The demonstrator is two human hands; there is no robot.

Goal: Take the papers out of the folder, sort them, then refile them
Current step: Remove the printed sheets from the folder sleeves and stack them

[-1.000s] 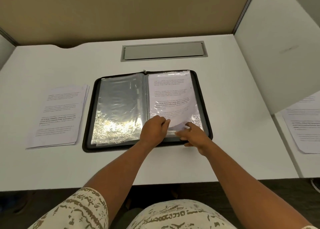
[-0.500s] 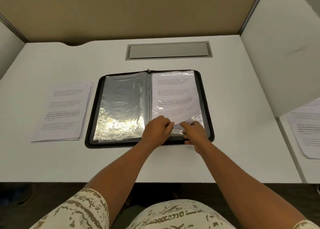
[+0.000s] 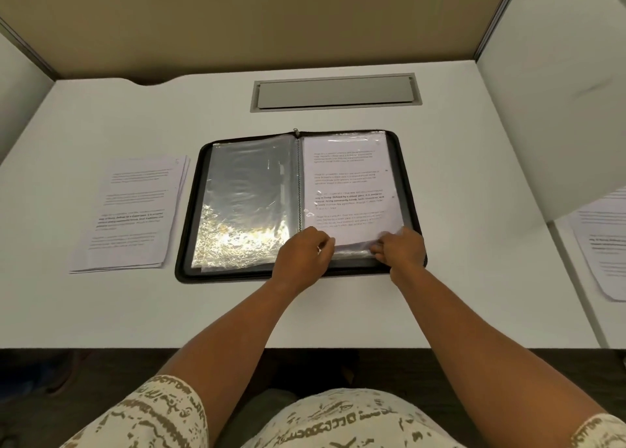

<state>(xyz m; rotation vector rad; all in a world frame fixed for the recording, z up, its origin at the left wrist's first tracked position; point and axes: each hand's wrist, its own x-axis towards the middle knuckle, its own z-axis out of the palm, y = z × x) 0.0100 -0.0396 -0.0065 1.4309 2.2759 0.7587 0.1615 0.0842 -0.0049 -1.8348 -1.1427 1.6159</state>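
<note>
Folder (image 3: 411, 190) lies open, printed sheet (image 3: 349, 190) inside its right sleeve

The folder (image 3: 411, 190) lay open on the desk (image 3: 440, 295), in front of the cable hatch (image 3: 337, 92). A printed sheet (image 3: 349, 190) sat in the sleeve on its right half; the empty sleeves (image 3: 247, 203) lay on its left half. A stack of papers (image 3: 132, 214) lay on the desk just left of the folder. More papers (image 3: 606, 247) lay on the neighbouring desk, far right. The left hand (image 3: 305, 256) and right hand (image 3: 401, 249) met the sheet's near edge
</note>
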